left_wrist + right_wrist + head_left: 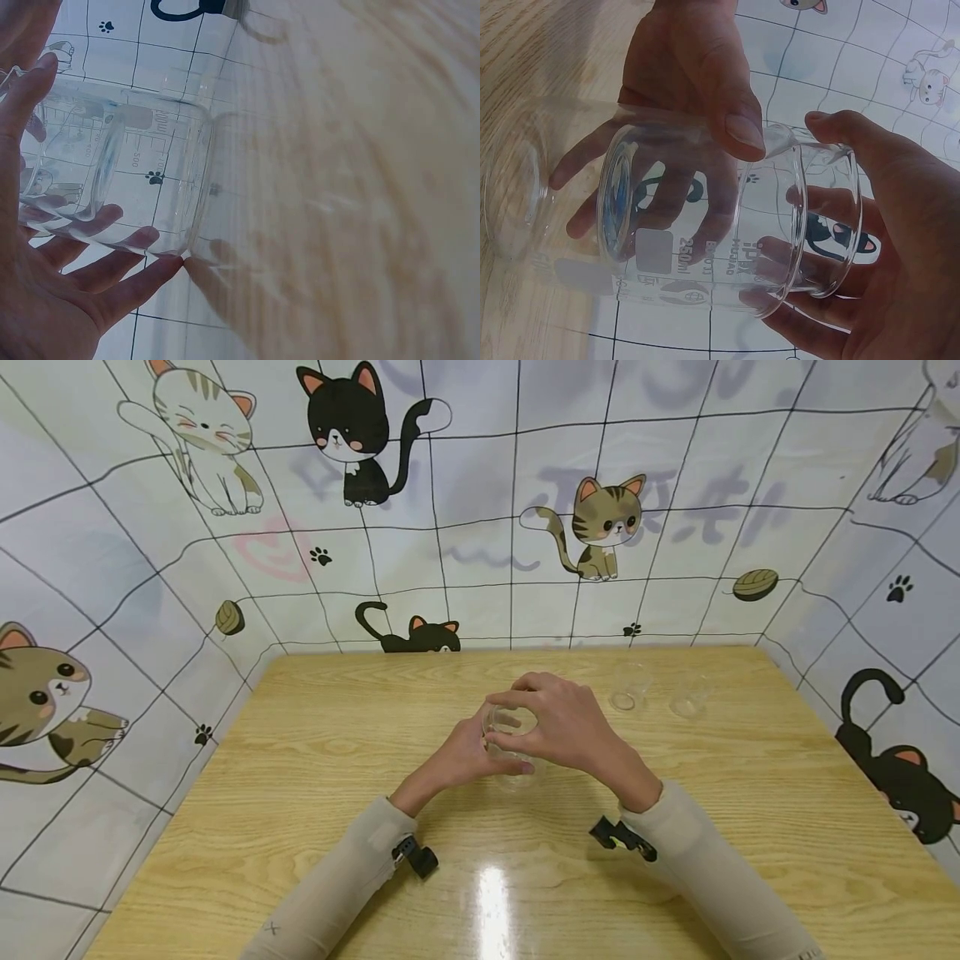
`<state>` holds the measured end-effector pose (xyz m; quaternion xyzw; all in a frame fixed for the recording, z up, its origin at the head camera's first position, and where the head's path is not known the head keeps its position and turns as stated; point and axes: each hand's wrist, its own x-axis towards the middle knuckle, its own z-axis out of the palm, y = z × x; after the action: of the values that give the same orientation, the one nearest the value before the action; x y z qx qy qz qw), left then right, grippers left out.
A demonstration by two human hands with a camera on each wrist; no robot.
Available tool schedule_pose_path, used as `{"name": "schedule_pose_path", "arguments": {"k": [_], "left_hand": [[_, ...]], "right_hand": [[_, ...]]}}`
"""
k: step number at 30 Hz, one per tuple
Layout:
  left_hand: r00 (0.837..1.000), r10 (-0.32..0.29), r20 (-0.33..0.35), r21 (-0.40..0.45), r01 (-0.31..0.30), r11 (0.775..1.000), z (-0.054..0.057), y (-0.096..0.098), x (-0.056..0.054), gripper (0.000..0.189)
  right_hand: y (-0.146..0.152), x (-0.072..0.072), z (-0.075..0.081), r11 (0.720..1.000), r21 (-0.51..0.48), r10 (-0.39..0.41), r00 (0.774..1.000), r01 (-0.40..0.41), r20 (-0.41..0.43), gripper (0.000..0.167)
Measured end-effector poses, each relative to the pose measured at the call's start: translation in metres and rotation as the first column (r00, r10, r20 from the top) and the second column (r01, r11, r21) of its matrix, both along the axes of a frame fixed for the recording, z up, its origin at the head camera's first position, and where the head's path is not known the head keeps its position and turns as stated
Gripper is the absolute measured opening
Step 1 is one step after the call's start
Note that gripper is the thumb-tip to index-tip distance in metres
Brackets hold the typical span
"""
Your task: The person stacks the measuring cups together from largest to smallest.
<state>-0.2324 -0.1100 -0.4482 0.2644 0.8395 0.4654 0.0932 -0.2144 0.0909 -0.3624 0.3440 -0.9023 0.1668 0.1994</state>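
A clear glass beaker (654, 251) marked 250ml sits partly inside a larger clear glass beaker (169, 202), which stands upright on the table. My left hand (472, 752) curls round the larger beaker, thumb at the near side and fingers spread along the far wall. From above, my right hand (566, 722) grips the smaller beaker near its rim, thumb on one side and fingers on the other. The right wrist view shows the two rims close together, the inner base well above the outer one.
Two more clear glass vessels, one (630, 687) and another (690, 695), stand at the back right of the wooden table (337, 718). A cat-printed cloth (480, 552) walls the table at the back and sides.
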Motion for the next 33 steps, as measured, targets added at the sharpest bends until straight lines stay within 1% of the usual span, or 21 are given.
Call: {"name": "schedule_pose_path", "arguments": {"k": [8,16,22,26,33], "left_hand": [[1.0,0.007,0.008,0.013,-0.007,1.0,0.0001,-0.0006,0.0019,0.097],[1.0,-0.001,0.014,0.008,0.001,1.0,0.0007,-0.0011,0.0021,0.098],[1.0,0.011,0.004,-0.009,-0.011,1.0,0.0034,-0.0001,0.0023,0.096],[1.0,0.02,0.007,-0.017,-0.02,1.0,0.0034,0.0004,0.0021,0.095],[1.0,0.018,0.013,-0.014,-0.018,1.0,0.003,0.0003,0.0021,0.096]], "right_hand": [[-0.001,-0.0006,-0.001,1.0,-0.001,-0.002,1.0,0.002,0.001,0.048],[-0.0014,-0.0001,-0.0016,1.0,0.008,-0.011,1.0,0.012,-0.009,0.048],[-0.0015,0.0002,-0.0009,1.0,0.004,-0.01,1.0,0.01,-0.01,0.049],[-0.0018,0.0001,-0.0008,1.0,0.003,-0.01,1.0,0.01,-0.012,0.049],[-0.0019,-0.0005,-0.0012,1.0,0.01,-0.014,1.0,0.014,-0.021,0.048]]}}
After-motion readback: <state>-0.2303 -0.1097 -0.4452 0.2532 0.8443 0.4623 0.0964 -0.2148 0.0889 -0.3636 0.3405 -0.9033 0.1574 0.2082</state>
